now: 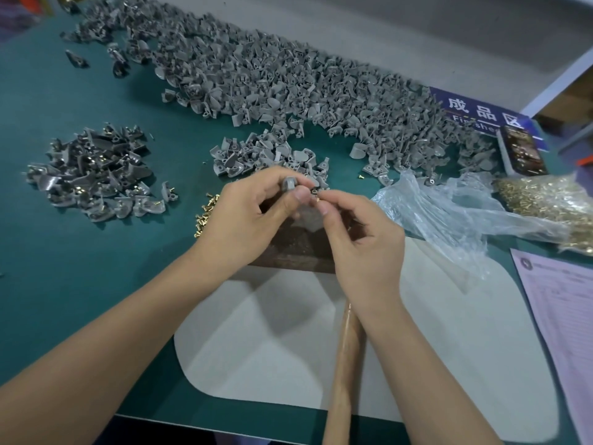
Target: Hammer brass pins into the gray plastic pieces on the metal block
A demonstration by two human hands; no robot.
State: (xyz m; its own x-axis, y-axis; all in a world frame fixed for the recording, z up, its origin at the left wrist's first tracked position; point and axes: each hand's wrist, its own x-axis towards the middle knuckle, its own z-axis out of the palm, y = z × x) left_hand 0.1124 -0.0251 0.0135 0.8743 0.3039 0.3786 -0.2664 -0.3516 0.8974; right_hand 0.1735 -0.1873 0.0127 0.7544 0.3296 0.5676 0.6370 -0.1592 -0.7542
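Nearest the viewer, a wooden hammer handle [345,364] lies on a pale gray mat [266,342] spread over the green table [80,252], running up under the right wrist; its head is hidden. Just beyond the mat's far edge sits the dark metal block [298,248], mostly covered by both hands, which meet above it. The left hand [247,220] has its thumb and fingers curled round a gray plastic piece [290,183], held at the fingertips just above the block's far side. The right hand [359,242] pinches a small brass pin [317,198] between thumb and forefinger, its tip right at the plastic piece, so the two hands almost touch. A few loose brass pins [205,208] lie on the table just left of the left hand. To the right, crumpled clear plastic wrap [449,213] spreads toward a bag of brass pins [552,203], with a pink printed sheet [561,303] at the right edge nearer the viewer. Just past the hands is a small heap of gray pieces [266,152]; well to the left is a separate pile of gray pieces with brass pins showing in them [93,175]. Farthest back, a long, broad heap of gray pieces [272,75] runs across the table, reaching a blue sign with Chinese characters [481,114] and a small open box [523,149] at right.
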